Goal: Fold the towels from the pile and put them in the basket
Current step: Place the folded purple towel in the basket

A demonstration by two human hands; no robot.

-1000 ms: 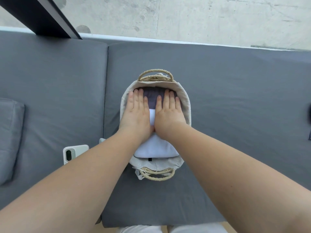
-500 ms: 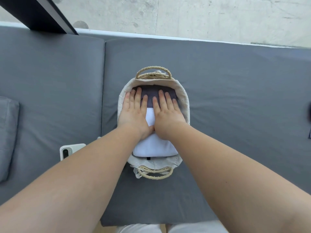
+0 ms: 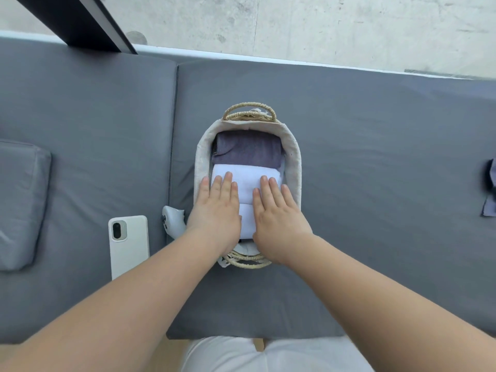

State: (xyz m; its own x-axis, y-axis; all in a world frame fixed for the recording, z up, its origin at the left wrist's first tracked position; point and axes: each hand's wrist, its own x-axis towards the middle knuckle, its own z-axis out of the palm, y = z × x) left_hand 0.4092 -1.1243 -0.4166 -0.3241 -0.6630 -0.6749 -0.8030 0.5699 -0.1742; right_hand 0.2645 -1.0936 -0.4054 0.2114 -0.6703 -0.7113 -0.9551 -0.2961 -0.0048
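Straw near handle [image 3: 249, 263]: the closest end of the basket [image 3: 294, 157], partly covered by the right wrist. The basket sits on the grey cushion [image 3: 375, 157] straight ahead of the person, with its long axis running directly away from them.
White phone [image 3: 128, 245]: lies on the cushion left of the basket and apart from it, beside the left forearm. It has no part in the job.
Left hand [image 3: 214, 210]: palm down, fingers straight, lying flat on the left part of the white towel [image 3: 245, 183]. It grips nothing.
Right hand [image 3: 279, 213]: likewise flat and palm down on the towel's right part, fingers straight and nothing held.
White towel: folded and lying in the near half of the basket, its long side across the basket from left to right. A bare strip shows between the two hands, and its far edge meets the grey towel [image 3: 248, 151].
Step in hand: by my reading, the towel is being pressed down to seat it, and the placing looks all but done.
Dark cloth [image 3: 489, 189]: on the cushion at the right edge of the view, well apart from the basket and about level with the hands. It is cut off by the frame, so I cannot tell whether it is a towel waiting to be folded. If it is, the right hand is the nearer, and the reach goes sideways rather than forward.
Grey towel: folded in the far half, just beyond the fingertips, lying crosswise like the white one. Neither hand touches it.
Straw far handle [image 3: 249, 112]: stands at the far end, past the grey towel.
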